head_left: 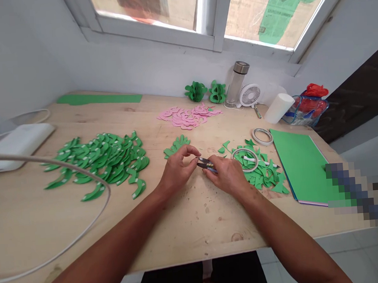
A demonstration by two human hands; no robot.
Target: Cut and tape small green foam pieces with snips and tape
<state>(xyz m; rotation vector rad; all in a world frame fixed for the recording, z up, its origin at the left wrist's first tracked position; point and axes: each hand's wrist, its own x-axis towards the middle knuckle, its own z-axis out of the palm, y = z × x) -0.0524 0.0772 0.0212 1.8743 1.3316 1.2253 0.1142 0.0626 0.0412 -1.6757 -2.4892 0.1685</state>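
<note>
Around the middle of the table my right hand (226, 171) is closed on a small dark two-jawed tool (204, 163), whose jaws stand apart and point left. Its exact kind is unclear. Thumb and forefinger of my left hand (180, 166) come together at the jaw tips; whatever they pinch is too small to make out. Just behind the left hand lie cut green paper pieces (177, 145). Beside the right hand, green paper scraps (266, 180) are heaped, with a tape roll (257, 166) and a white pen (258, 161) on top.
Left lies a pile of curved green strips (106, 158) with white tabs, near a cable (108, 199) and white box (23, 142). Behind are pink cutouts (187, 118), green paper ornaments (196, 91), a bottle (237, 84) and fan (249, 95). Green sheets (302, 163) lie right.
</note>
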